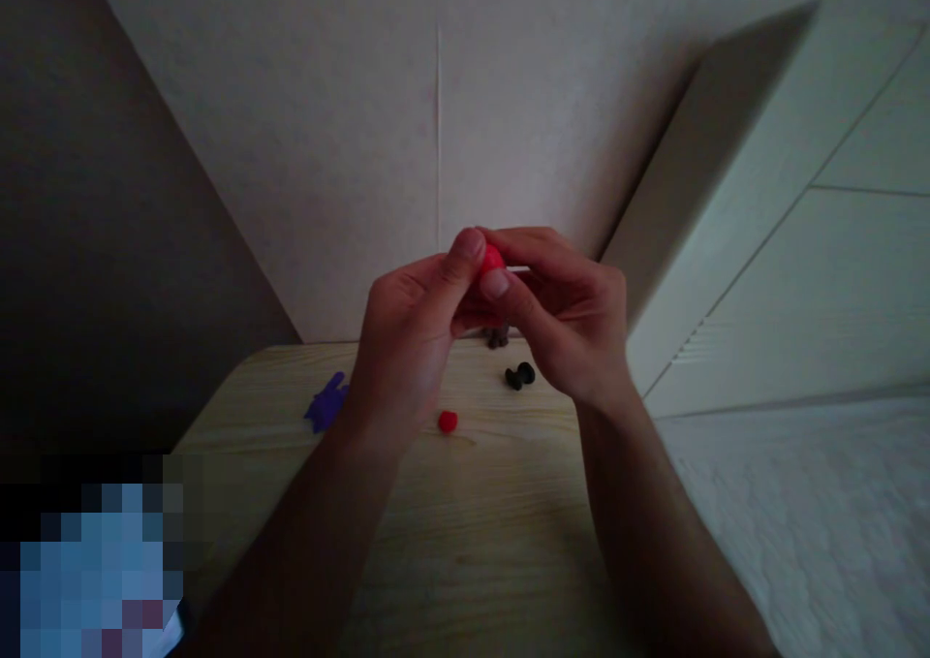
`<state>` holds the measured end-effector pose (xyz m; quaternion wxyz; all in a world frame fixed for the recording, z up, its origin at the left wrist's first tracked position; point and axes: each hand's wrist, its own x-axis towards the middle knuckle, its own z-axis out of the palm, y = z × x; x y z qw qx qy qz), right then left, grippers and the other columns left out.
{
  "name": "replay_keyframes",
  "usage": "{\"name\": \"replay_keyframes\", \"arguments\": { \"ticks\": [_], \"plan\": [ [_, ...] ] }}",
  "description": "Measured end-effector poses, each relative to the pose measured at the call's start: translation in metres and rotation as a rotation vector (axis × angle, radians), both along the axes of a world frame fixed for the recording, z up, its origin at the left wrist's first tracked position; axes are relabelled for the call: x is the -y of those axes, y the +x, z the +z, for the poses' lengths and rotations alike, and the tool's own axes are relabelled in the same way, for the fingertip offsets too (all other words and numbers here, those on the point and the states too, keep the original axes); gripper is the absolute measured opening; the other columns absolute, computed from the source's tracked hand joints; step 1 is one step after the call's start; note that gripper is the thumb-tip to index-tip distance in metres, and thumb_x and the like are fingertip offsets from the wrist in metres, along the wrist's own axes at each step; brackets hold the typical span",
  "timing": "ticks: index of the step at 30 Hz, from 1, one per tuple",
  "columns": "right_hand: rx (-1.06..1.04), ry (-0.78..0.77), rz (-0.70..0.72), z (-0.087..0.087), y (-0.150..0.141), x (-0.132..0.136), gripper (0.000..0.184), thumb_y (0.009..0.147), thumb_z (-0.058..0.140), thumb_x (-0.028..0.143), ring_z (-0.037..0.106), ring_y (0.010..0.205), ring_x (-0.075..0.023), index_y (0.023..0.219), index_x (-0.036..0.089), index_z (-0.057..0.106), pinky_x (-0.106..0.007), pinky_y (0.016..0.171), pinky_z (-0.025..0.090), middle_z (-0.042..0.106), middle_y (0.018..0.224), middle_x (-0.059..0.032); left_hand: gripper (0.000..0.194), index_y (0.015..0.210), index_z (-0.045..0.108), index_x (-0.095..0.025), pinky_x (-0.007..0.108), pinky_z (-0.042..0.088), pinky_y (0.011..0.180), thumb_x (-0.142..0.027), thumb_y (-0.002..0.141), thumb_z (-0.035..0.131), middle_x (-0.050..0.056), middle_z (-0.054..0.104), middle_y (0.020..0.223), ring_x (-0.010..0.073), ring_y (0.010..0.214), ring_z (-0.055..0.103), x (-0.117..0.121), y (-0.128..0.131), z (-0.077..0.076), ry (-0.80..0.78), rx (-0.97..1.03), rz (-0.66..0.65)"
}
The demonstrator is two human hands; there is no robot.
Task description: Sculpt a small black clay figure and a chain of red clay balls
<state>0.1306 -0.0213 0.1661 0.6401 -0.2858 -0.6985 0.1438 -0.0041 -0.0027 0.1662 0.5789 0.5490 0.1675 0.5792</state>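
Note:
Between the fingertips of both hands, raised above the table, is a small red lump (491, 259) that looks like modelling clay. My left hand (425, 299) presses it with the thumb from the left. From the right, my right hand (559, 299) pinches it with thumb and curled index finger. Below them on the table lies a second, smaller red piece (449, 422). A black piece with two rounded ends (520, 376) rests beneath my right hand. Partly hidden behind my left wrist is a purple, irregular shape (326, 403).
The light wooden table (465, 522) stands against a pale wall (363, 135). A small brown object (497, 336) sits at its back edge, partly covered by my right hand. To the right are a pale panelled furniture piece (814, 280) and a white quilted surface (814, 522).

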Motion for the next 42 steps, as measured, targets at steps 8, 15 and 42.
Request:
{"name": "replay_keyframes", "arguments": {
  "ticks": [8,15,42],
  "plan": [
    [-0.211,-0.002,-0.029,-0.001,-0.001,-0.007,0.018,0.091,0.08,0.033,0.074,0.097,-0.0167,0.104,0.026,0.07,-0.032,0.089,0.062,0.077,0.103,-0.0008,0.052,0.083,0.07,-0.016,0.026,0.049,0.057,-0.063,0.096,0.053,0.007,0.069,0.076,0.0173,0.07,0.067,-0.008,-0.003,0.002,-0.158,-0.036,0.159],
    [-0.136,-0.06,-0.101,-0.014,0.006,-0.026,0.036,0.095,0.068,0.059,0.069,0.079,-0.014,0.111,0.026,0.069,-0.028,0.07,0.058,0.066,0.084,0.0018,0.038,0.079,0.067,-0.017,0.025,0.047,0.057,-0.052,0.09,0.056,0.004,0.064,0.07,0.0158,0.064,0.064,-0.023,-0.003,-0.007,-0.178,-0.015,0.267],
    [-0.496,-0.874,0.044,-0.16,-0.004,0.007,0.049,0.069,0.088,0.063,0.057,0.041,-0.0121,0.069,0.019,0.065,-0.025,0.042,0.044,0.067,0.054,-0.0008,0.033,0.074,0.075,-0.018,0.026,0.043,0.057,-0.037,0.091,0.054,0.0,0.063,0.055,0.0143,0.053,0.058,-0.004,-0.043,-0.153,0.153,-0.661,0.599]
  ]
}}
